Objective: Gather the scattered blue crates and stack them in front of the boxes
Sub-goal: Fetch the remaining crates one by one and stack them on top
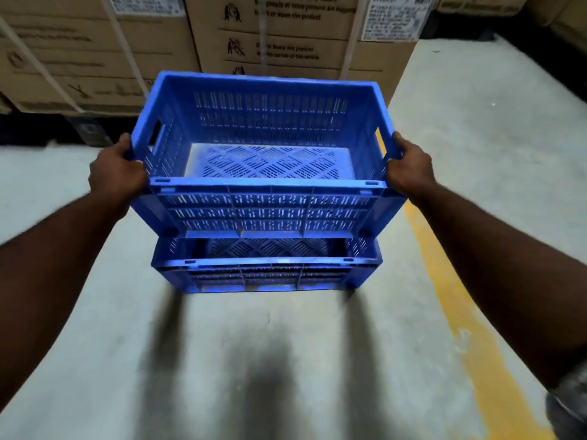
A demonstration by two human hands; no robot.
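An empty blue slotted crate hangs in front of me, held by both ends. My left hand grips its left rim near the handle slot. My right hand grips the right rim. Directly beneath it a second blue crate rests on the concrete floor, also empty. The held crate sits just above, or touching, the lower one's far rim; I cannot tell which. Large cardboard boxes stand right behind both crates.
More cardboard boxes with white straps stand at the back left on a dark pallet. A yellow painted line runs along the floor on the right. Grey concrete floor stretches toward me.
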